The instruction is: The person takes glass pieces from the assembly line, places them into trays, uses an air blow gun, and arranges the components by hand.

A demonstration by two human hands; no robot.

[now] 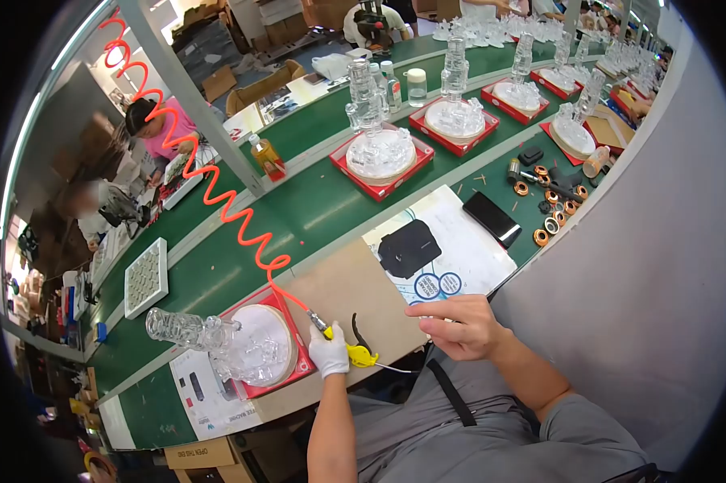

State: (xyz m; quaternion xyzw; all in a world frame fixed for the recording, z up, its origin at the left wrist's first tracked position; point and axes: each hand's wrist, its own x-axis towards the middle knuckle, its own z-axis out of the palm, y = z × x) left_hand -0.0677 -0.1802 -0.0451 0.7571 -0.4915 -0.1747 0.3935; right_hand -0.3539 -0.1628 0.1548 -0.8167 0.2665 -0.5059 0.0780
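Note:
My left hand [329, 354], in a white glove, is closed around the handle end of a yellow air blow gun [363, 356]. Its thin metal nozzle points right, towards my lap. An orange coiled hose [254, 240] runs from the gun up to the top left. My bare right hand [463, 326] is held above the table's front edge, fingers drawn together; whatever may be between the fingertips is too small to name. Left of my gloved hand, a red tray [302, 362] carries a round white disc [278, 342] with clear plastic parts and a clear ribbed piece [177, 326] jutting left.
Several red trays [383, 191] with similar clear assemblies line the green conveyor [314, 221]. A black phone [492, 217], a black flat pouch [411, 248] and copper-coloured rings [541, 237] lie at right. An amber bottle [268, 157] stands behind. A person in pink [182, 129] works across the line.

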